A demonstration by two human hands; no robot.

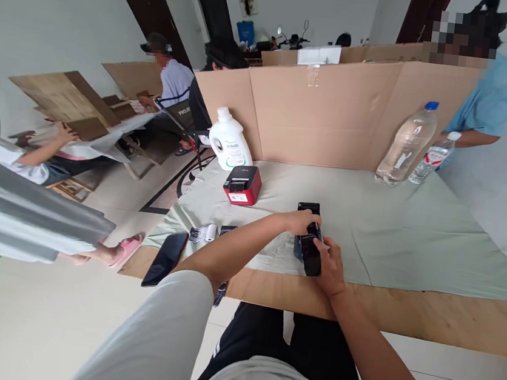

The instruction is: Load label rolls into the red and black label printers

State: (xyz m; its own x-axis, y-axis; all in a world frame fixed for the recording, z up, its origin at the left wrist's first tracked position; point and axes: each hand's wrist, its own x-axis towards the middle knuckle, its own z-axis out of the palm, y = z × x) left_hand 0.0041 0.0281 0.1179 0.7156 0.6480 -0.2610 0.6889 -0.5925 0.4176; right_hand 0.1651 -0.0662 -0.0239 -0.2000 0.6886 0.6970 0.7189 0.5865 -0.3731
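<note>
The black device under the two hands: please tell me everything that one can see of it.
The black device is a small, long, box-like object, apparently plastic, with a lid-like flap open at its far end. It lies on the pale green cloth near the table's front edge. The left hand rests on its far part; the right hand grips its near end. Finer details are too small to tell.

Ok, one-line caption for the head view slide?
Both hands, left hand and right hand, grip a black device on the green-covered table.
</note>
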